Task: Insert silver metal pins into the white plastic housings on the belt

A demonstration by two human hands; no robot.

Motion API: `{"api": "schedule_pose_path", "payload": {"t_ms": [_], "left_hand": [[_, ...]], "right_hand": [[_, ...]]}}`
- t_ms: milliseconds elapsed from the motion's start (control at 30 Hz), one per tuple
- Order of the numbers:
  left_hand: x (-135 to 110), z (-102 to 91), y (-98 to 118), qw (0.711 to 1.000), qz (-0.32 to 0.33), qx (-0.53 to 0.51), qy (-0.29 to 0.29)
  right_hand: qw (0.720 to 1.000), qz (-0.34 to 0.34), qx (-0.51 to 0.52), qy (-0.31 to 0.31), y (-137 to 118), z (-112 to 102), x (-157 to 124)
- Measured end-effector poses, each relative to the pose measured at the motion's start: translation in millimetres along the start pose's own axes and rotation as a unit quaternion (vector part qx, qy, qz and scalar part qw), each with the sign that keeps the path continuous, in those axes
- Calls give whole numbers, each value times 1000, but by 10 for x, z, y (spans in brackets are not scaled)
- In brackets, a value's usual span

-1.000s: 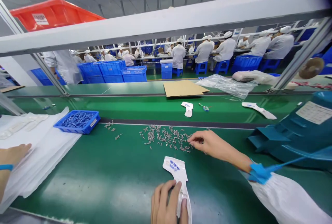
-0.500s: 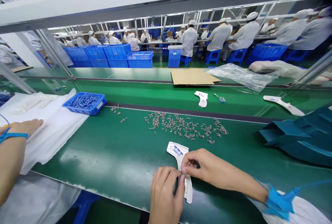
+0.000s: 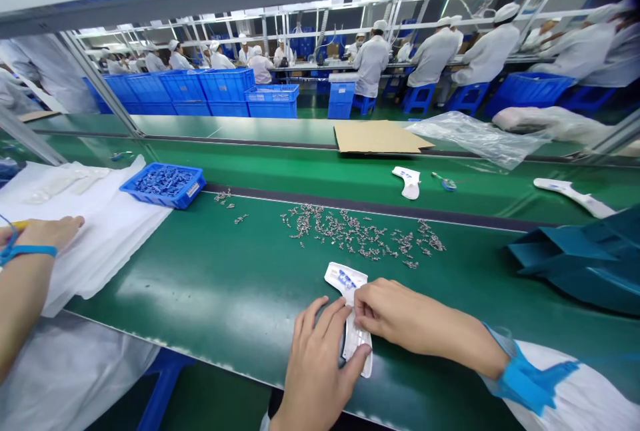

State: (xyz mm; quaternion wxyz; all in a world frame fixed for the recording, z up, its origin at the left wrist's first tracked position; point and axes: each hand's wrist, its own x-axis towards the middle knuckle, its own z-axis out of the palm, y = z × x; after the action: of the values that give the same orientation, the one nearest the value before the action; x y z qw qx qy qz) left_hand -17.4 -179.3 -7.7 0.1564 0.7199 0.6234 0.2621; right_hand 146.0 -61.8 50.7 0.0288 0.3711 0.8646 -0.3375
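Note:
A white curved plastic shell [image 3: 356, 338], shaped like a handle half, lies on the green bench with blue pieces [image 3: 346, 279] set in its wider upper end. My left hand [image 3: 320, 361] is spread beside it, fingertips at its left edge and thumb across its lower part. From the right, my right hand [image 3: 395, 316] reaches onto the shell's middle, its fingers curled in a pinch. Whatever sits between those fingertips is hidden. Beyond both hands, many small metal parts [image 3: 357, 234] lie scattered on the bench.
A blue tray [image 3: 187, 198] of small blue pieces stands at left, near a co-worker's hand [image 3: 47, 232] on white sheets [image 3: 107, 218]. More white shells [image 3: 409, 182] lie on the green strip behind. Cardboard [image 3: 380, 136] lies farther back; a teal bin [image 3: 585, 258] is at right.
My left hand has opened from a pinch near the right fingertips and spread along the shell. My right hand stays at the shell's middle, fingers more curled. The view has tilted slightly.

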Motion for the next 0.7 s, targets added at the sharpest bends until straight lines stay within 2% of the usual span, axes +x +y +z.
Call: {"api": "schedule_pose_path", "payload": {"t_ms": [133, 300, 400, 467, 533, 633, 700], "left_hand": [[7, 4, 1, 1000, 1, 0, -4], [13, 9, 10, 1000, -4, -8, -16], [8, 32, 6, 1000, -9, -11, -8], [-2, 56, -9, 1000, -8, -10, 5], [-11, 80, -34, 1000, -7, -11, 20], [-20, 101, -80, 999, -9, -17, 46], [-22, 104, -111, 998, 3, -20, 59]], "right_hand": [[999, 16, -23, -16, -76, -38, 28], [993, 106, -34, -37, -88, -34, 74], [990, 137, -32, -15, -65, 22, 45], [991, 132, 28, 10, -55, 97, -18], [983, 113, 140, 25, -56, 200, -99], [947, 93, 302, 50, -76, 376, -199], [924, 90, 365, 75, -83, 468, -219]]}}
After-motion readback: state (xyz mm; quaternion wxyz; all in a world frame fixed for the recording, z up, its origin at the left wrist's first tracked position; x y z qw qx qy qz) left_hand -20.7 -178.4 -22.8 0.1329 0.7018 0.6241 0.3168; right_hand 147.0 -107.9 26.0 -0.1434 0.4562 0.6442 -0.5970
